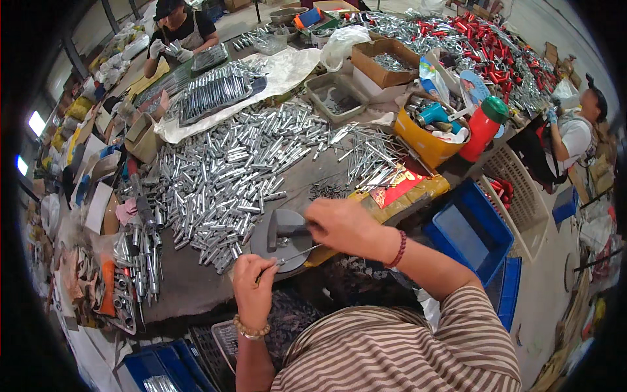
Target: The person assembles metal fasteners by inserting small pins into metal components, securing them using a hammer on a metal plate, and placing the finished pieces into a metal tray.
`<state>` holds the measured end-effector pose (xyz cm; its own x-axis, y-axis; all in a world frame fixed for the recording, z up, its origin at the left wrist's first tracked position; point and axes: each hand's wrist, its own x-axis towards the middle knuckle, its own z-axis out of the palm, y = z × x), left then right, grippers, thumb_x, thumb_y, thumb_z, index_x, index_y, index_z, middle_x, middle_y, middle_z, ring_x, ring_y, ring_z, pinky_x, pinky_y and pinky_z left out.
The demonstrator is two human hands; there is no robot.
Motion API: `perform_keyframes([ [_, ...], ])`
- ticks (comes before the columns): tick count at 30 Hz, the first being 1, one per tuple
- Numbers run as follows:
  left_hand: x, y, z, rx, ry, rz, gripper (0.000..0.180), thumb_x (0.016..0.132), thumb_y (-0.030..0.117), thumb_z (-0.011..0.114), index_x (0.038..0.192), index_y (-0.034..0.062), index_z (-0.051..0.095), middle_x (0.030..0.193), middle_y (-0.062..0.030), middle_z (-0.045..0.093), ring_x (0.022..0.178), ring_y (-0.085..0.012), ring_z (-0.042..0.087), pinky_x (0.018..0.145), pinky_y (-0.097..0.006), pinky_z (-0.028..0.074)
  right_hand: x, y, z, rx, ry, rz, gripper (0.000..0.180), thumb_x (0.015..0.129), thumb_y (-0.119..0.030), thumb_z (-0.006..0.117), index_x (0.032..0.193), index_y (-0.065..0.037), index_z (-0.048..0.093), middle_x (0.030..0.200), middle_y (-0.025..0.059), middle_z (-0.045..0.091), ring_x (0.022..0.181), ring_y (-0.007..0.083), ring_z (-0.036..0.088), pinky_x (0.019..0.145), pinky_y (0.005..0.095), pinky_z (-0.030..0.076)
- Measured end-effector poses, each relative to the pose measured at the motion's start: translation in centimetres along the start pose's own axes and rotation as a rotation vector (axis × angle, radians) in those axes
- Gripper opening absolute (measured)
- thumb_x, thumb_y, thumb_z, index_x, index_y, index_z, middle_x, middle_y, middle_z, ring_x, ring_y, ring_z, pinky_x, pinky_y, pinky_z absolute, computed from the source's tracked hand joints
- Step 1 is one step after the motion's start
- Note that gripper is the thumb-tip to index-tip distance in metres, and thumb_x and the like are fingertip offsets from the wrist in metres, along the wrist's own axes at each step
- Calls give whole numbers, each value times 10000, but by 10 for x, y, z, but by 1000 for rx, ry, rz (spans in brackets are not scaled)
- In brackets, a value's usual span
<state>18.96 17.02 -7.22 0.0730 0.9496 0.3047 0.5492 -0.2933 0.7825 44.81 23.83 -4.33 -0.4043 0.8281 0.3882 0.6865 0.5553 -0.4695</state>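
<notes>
My left hand (pixel 253 282) is closed in a pinch at the near edge of a round grey plate (pixel 262 239) on the bench. From its fingertips a thin silver rod (pixel 299 255) runs to the right across the plate. My right hand (pixel 349 227) is closed over the plate's right side, at the end of a dark blocky bar (pixel 292 230). The bar looks like a hammer, but its handle is hidden by the fingers. A small shiny piece (pixel 282 242) lies beside it on the plate.
A large heap of silver metal tubes (pixel 228 170) spreads to the left and beyond. Long thin rods (pixel 375 157) lie at right, near a yellow bin (pixel 424 140) and a red bottle (pixel 480 130). Blue trays (pixel 471 228) stand right. Co-workers sit far left (pixel 179 32) and right (pixel 575 130).
</notes>
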Motion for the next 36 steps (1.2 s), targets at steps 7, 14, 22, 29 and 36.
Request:
perform_keyframes([
  [7,-4,-10,-2,7,-17,20,119,840,-31,730,954,1,714,973,-120,629,922,-302,623,824,-400,499,11,-55,48,215,-101,-224,179,871,-82,684,1027,-70,599,965,134,624,932,366,672,784,469,550],
  [14,3,-12,7,-9,-33,98,137,815,-68,658,943,-20,672,997,-146,612,937,-340,612,861,-435,498,7,-54,45,314,-55,-125,276,855,-85,701,1103,-74,580,966,149,655,949,394,664,817,496,532],
  [22,-5,-31,-1,-52,-27,97,98,855,-57,659,946,-29,636,923,-124,569,902,-292,573,824,-392,474,5,-48,76,296,63,-230,336,816,-143,749,1058,-61,530,926,135,641,920,375,649,799,472,513],
  [29,-7,-40,-9,154,-99,138,266,1020,148,584,1199,-29,666,1103,-219,635,1009,-396,618,917,-473,497,0,-53,77,284,98,-266,180,895,-145,656,1015,-62,550,896,116,637,876,331,653,792,440,516],
  [36,-7,-25,-12,42,-111,77,365,1022,238,599,1261,-29,670,1221,-241,659,1105,-417,626,983,-490,491,7,-54,87,290,104,-286,264,846,-148,712,1022,-22,561,864,153,653,844,374,662,765,467,512],
])
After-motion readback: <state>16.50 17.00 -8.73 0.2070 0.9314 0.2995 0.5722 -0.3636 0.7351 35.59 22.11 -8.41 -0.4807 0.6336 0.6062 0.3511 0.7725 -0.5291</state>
